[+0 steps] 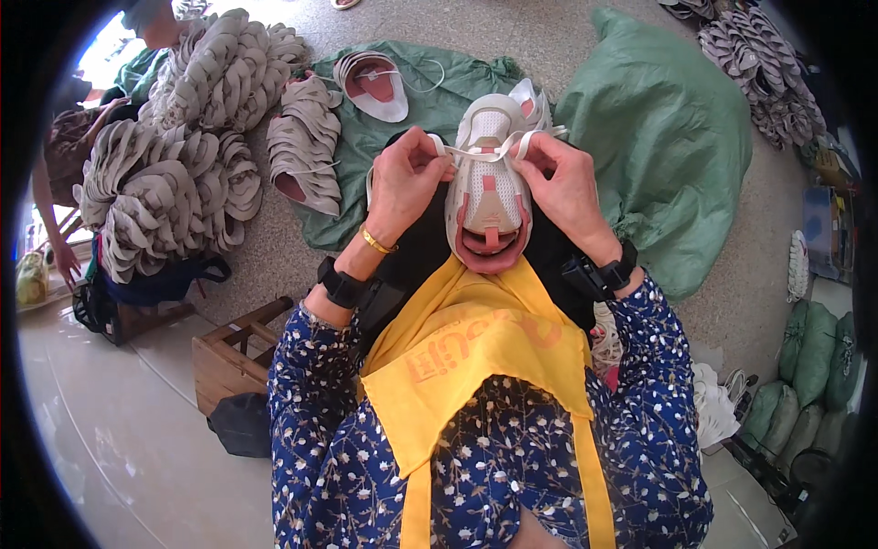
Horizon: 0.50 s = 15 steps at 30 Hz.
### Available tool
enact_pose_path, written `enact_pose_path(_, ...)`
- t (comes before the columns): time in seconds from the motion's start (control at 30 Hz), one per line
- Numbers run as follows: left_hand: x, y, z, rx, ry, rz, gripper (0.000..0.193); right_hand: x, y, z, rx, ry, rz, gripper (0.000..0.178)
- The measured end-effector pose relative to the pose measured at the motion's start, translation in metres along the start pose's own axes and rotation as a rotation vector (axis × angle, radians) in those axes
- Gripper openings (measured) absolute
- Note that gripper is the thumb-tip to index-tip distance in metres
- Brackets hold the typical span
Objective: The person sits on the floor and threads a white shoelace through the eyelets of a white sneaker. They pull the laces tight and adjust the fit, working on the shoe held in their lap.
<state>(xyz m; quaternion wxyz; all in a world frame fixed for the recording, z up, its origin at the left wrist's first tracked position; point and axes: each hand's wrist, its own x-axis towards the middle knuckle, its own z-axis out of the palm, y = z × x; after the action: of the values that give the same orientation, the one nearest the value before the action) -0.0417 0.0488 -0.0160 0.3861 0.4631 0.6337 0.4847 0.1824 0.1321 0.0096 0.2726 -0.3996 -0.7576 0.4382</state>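
A white mesh shoe upper [491, 206] with pink trim sits over my lap, its pink-lined opening toward me and its toe pointing away. Across its front runs a white shoelace [482, 156]. To the left of the upper, my left hand [402, 181] pinches one side of the lace between thumb and fingers. On the other side, my right hand [560, 188] pinches the lace too, with a loop standing up beside its fingertips. The lace is drawn between the two hands, just above the upper. A yellow apron [476, 339] lies below the upper's opening.
Green sacks [654, 156] lie ahead and to the right. Another upper [373, 84] with a loose lace and a stack of uppers [305, 146] are ahead left. Large bundles of uppers [169, 197] and a wooden stool [233, 357] stand left. Another person's hand [66, 261] shows far left.
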Motion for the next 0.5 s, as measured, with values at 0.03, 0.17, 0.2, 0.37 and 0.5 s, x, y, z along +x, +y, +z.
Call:
enact_pose_path(0.03,-0.001,0.0,0.0,-0.014,0.004,-0.005,0.013,0.002,0.009,0.002,0.08,-0.005,0.012,0.01)
enact_pose_path(0.17,-0.001,0.001,0.001,-0.15,-0.012,-0.026,0.012,0.008,0.034,0.004,0.335,-0.017,0.06,0.01)
enact_pose_path(0.2,0.0,-0.001,0.001,-0.174,-0.018,-0.029,0.012,0.006,0.033,0.005,0.343,-0.011,0.06,0.01)
enact_pose_path(0.37,0.0,-0.01,0.003,-0.266,-0.04,-0.014,0.011,0.004,0.033,0.007,0.379,-0.001,0.049,0.01)
enact_pose_path(0.5,-0.002,-0.015,0.004,-0.302,-0.056,0.011,0.011,0.003,0.035,0.008,0.352,0.002,0.05,0.011)
